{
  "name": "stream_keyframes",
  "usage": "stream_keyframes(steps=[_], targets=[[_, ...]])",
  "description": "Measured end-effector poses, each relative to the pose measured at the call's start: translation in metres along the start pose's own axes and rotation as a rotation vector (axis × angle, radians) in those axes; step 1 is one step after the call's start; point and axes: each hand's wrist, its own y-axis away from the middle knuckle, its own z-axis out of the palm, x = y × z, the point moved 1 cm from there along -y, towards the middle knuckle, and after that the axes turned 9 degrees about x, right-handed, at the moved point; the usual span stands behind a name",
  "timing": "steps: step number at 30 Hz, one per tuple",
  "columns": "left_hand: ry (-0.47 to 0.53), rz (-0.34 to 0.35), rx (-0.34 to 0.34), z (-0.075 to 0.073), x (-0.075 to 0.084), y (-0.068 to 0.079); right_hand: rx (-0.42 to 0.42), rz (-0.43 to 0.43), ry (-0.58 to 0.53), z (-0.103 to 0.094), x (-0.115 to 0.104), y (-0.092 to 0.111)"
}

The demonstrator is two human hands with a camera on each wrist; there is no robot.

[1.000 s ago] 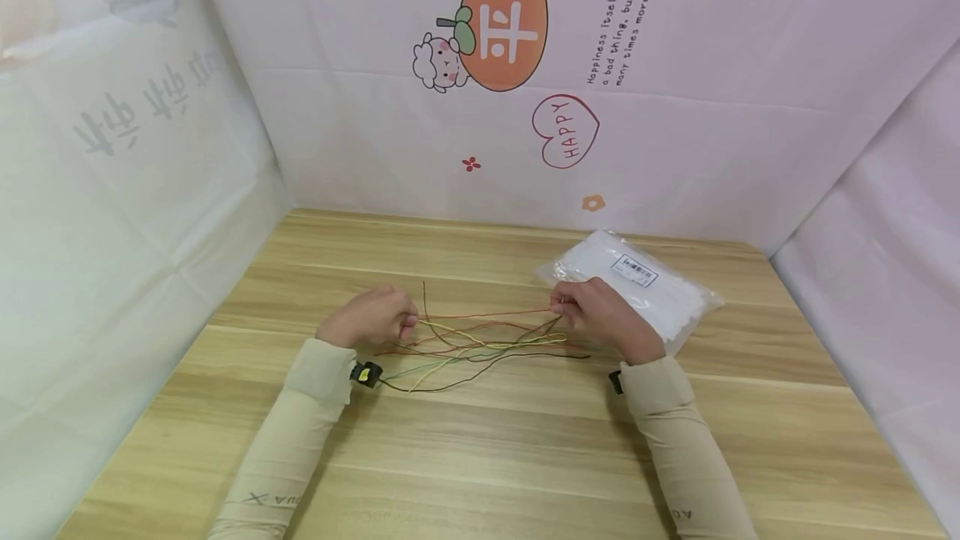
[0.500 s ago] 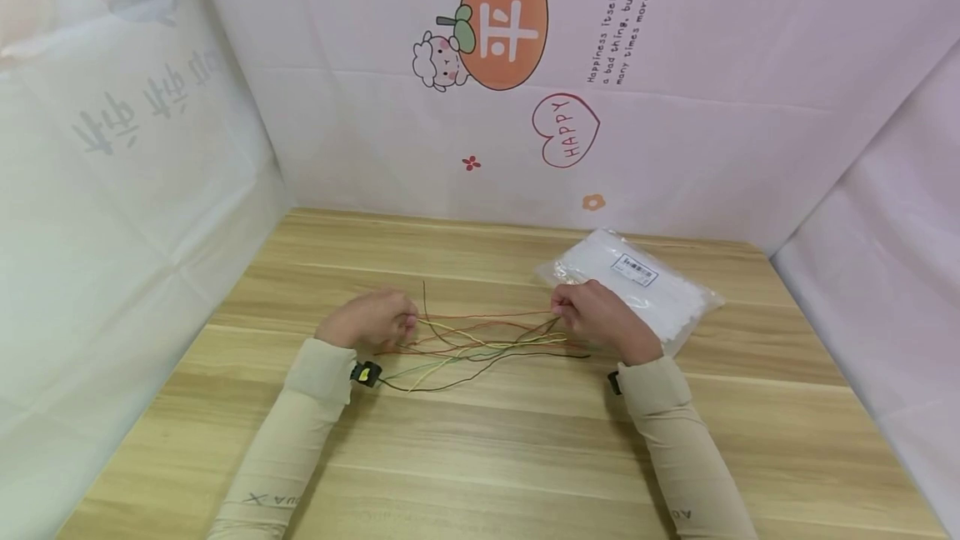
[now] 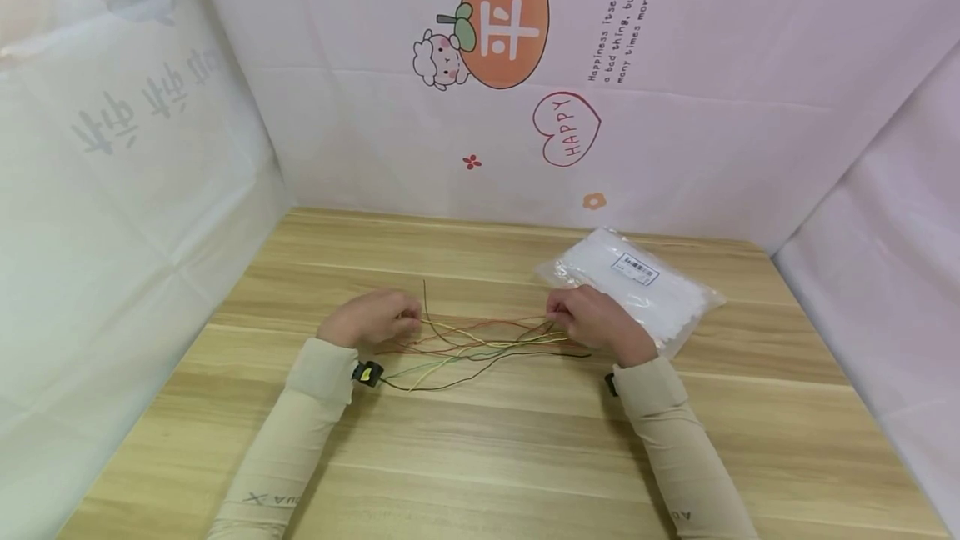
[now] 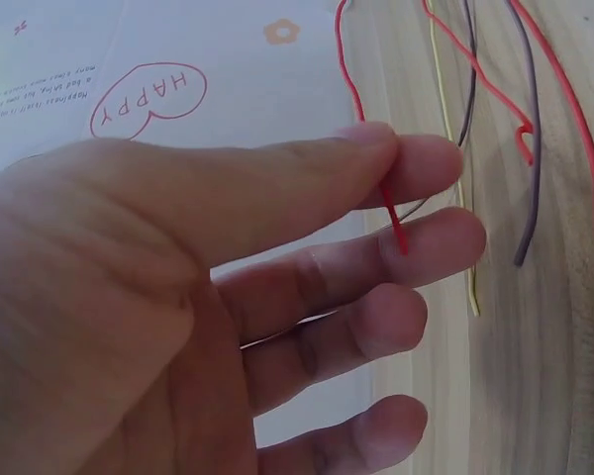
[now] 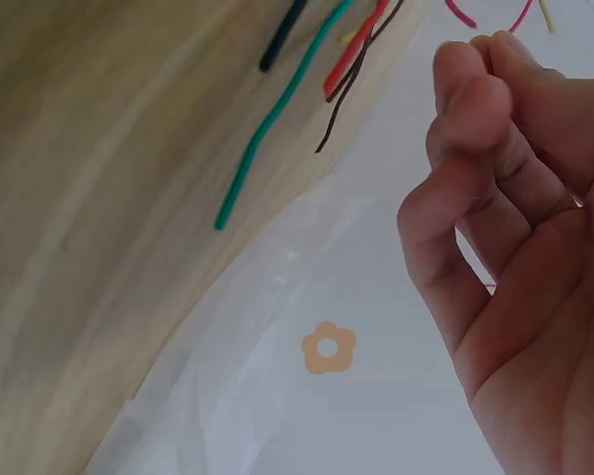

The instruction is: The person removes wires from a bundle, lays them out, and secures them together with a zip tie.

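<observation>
Several thin coloured wires point(image 3: 495, 347), red, yellow, green and dark, lie loosely crossed on the table between the hands. My left hand point(image 3: 377, 317) pinches one end of a red wire point(image 4: 348, 69) between thumb and index finger; the tip pokes out below the thumb, the other fingers spread apart in the left wrist view. At the other side my right hand point(image 3: 600, 319) pinches the same wire with thumb and fingertips together, and a red strand point(image 5: 521, 16) rises from them in the right wrist view. A green wire point(image 5: 262, 134) hangs or lies beside that hand.
Behind the right hand lies a clear plastic bag point(image 3: 592, 257) of white contents with a printed label point(image 3: 636, 268). A printed white cloth point(image 3: 360, 123) stands along the table's back edge, with more cloth on both sides. A small black wrist camera point(image 3: 367, 373) sits under the left cuff.
My right hand has shifted slightly left and toward me. The red wire between the hands, earlier stretched nearly straight, now shows only near the right hand.
</observation>
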Motion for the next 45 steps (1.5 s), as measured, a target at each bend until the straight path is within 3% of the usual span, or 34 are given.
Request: stream_keyframes(steps=[7,10,15,18,21,28,35,45], targets=[[-0.045,-0.04,-0.014,0.001,0.001,0.0,-0.013,0.001,0.042,0.003,-0.002,0.0],[-0.054,-0.07,0.03,0.002,0.005,-0.001,-0.017,0.011,0.078,0.001,-0.003,0.0],[-0.113,0.024,0.13,0.012,0.025,-0.007,-0.02,0.03,0.09,-0.003,-0.004,-0.001],[-0.14,0.083,0.115,0.023,0.039,-0.011,-0.005,0.053,0.079,-0.005,-0.002,0.0],[-0.141,0.074,0.08,0.034,0.046,-0.014,0.016,0.083,0.06,-0.008,-0.001,0.002],[-0.153,0.033,0.067,0.044,0.048,-0.015,0.04,0.097,0.035,-0.016,0.002,0.004],[-0.205,0.045,0.058,0.046,0.049,-0.016,0.044,0.112,0.036,-0.026,0.008,0.006],[-0.199,0.104,0.144,0.046,0.044,-0.02,0.109,0.164,0.029,-0.059,0.027,0.021]])
